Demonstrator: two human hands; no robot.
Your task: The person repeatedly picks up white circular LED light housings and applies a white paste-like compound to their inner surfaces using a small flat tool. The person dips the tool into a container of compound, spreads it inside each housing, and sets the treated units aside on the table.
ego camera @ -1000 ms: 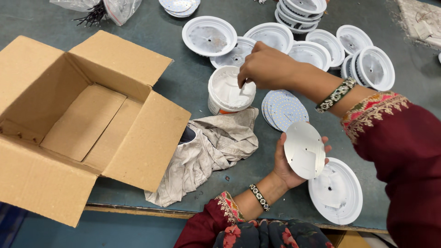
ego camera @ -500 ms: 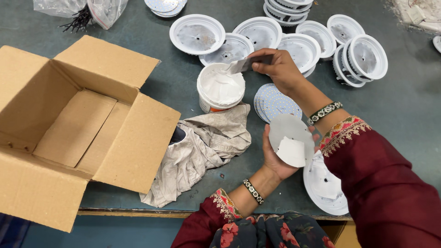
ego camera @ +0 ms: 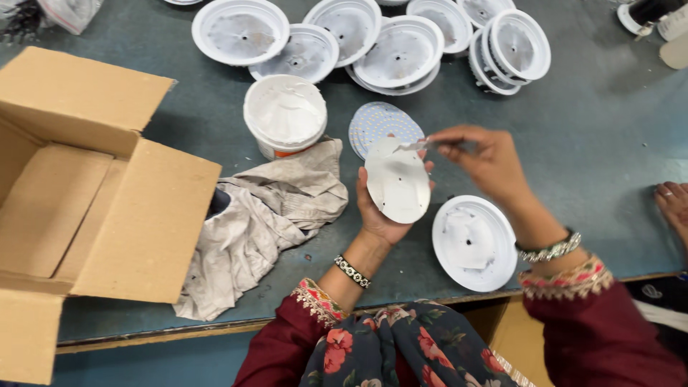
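Note:
My left hand [ego camera: 380, 215] holds a round white disc [ego camera: 396, 180] upright over the table's near edge. My right hand [ego camera: 484, 161] pinches a small flat spreader [ego camera: 417, 145] smeared with white paste, its tip touching the disc's upper edge. A tub of white paste [ego camera: 285, 115] stands just left of the disc. Behind the disc a stack of round boards dotted with small chips [ego camera: 381, 125] lies flat. A white round housing [ego camera: 474, 242] rests below my right wrist.
An open cardboard box [ego camera: 86, 193] fills the left side. A crumpled grey cloth [ego camera: 258, 215] lies between box and tub. Several white round housings [ego camera: 401, 50] are stacked along the far side. Another person's hand [ego camera: 674, 204] shows at the right edge.
My right hand has left the paste tub and carried the spreader right and down to the disc. My left hand has lifted the disc toward the middle.

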